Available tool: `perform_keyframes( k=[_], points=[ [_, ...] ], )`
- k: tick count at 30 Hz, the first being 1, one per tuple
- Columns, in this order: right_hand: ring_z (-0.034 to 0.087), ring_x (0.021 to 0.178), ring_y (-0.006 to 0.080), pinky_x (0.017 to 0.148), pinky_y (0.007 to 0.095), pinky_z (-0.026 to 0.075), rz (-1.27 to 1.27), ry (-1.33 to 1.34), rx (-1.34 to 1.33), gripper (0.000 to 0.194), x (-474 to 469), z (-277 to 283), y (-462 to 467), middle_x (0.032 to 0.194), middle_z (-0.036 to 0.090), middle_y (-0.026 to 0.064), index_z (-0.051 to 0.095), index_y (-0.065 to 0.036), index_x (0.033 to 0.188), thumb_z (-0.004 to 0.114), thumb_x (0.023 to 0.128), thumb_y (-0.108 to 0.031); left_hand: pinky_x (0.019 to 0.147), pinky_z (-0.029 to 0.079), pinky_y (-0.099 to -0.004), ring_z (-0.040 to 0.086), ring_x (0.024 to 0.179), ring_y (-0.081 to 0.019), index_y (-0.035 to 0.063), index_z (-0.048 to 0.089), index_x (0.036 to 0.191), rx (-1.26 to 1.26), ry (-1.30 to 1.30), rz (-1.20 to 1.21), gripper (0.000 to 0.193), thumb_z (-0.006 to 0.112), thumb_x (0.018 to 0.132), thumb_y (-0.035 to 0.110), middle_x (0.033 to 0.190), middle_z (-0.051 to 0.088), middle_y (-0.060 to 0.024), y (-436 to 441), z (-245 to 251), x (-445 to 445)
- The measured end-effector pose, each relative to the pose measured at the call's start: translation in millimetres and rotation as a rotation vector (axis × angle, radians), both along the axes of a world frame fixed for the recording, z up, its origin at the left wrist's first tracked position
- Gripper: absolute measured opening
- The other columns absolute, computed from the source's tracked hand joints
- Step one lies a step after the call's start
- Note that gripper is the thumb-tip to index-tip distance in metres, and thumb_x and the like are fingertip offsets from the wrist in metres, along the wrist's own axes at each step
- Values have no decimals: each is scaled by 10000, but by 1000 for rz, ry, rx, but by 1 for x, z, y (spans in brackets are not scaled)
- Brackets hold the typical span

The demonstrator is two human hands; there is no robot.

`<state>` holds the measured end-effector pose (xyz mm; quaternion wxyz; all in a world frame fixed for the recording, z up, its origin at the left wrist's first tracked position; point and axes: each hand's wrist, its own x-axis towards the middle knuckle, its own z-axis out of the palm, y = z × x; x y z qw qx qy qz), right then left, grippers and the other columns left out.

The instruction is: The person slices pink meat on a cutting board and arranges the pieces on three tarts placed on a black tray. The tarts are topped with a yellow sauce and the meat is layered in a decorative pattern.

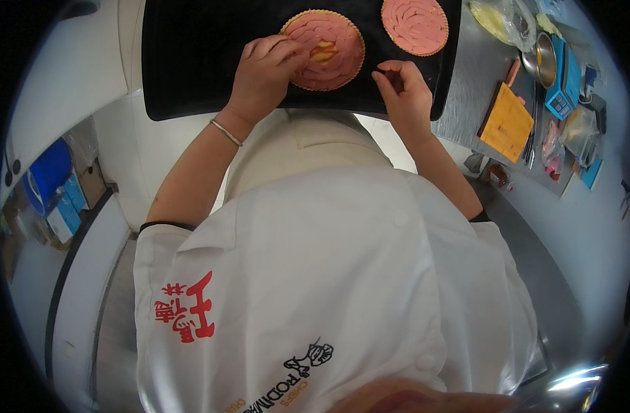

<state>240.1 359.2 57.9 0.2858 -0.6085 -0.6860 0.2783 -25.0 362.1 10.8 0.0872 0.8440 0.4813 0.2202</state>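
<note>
Two round tart shells with fluted edges, filled with pink cream, lie on a black baking tray (211, 62). The nearer tart (341, 67) has a few yellow-orange slices, perhaps fruit (324, 51), at its centre. Over this tart's left side is my left hand (268, 72), its fingertips bent down at the cream; whether they hold something is hidden. My right hand (403, 88) hovers over the tray's front edge, between the two tarts, thumb and forefinger curled towards each other with a gap. Below the second tart (415, 26), it touches neither of them.
On the steel table (465, 93) at right are a wooden board (507, 123), a metal bowl (542, 59), a blue scale (563, 82) and plastic bags (506, 23). A bottle (498, 175) lies beneath. Boxes (67, 209) and a blue container (49, 170) stand at left.
</note>
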Motion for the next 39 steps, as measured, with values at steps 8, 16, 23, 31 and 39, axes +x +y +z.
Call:
perform_keyframes(
  k=[8, 16, 23, 31, 39],
  points=[
    [618, 650, 177, 568, 301, 495, -71, -21, -10, 170, 16, 9, -35, 826, 632, 69, 671, -48, 944, 771, 808, -34, 1168, 269, -529, 354, 1449, -258, 143, 548, 1391, -40, 178, 4, 483, 643, 934, 267, 1499, 480, -48, 15, -4, 17],
    [635, 678, 214, 611, 335, 515, -233, -69, -112, 302, 86, 27, -77, 885, 659, 66, 670, -83, 1086, 780, 805, -100, 1215, 159, -485, 310, 1468, -338, 43, 520, 1398, 48, -100, 114, 424, 536, 998, 184, 1499, 473, -129, 24, 52, 42],
    [646, 814, 261, 742, 384, 540, -315, -182, 23, 455, 253, -2, -94, 1023, 657, 107, 610, -101, 1282, 749, 855, -176, 1186, 258, -488, 385, 1416, -319, 42, 572, 1339, 3, 7, -133, 398, 588, 963, 171, 1433, 532, -100, 26, 54, 171],
    [599, 1047, 380, 903, 455, 493, -617, -485, 75, 455, 569, -31, -119, 1105, 652, 175, 599, -80, 1303, 715, 890, -231, 1085, 376, -458, 504, 1291, -297, 67, 625, 1235, -75, -104, -343, 389, 690, 854, 110, 1326, 597, -62, 43, 31, 422],
    [584, 995, 356, 898, 438, 481, -628, -614, 92, 428, 690, -38, -96, 1096, 650, 121, 641, -109, 1248, 739, 840, -195, 967, 465, -411, 589, 1102, -332, 57, 690, 1100, -294, -129, -291, 248, 660, 880, 166, 1169, 658, -147, 136, -22, 636]
  ],
)
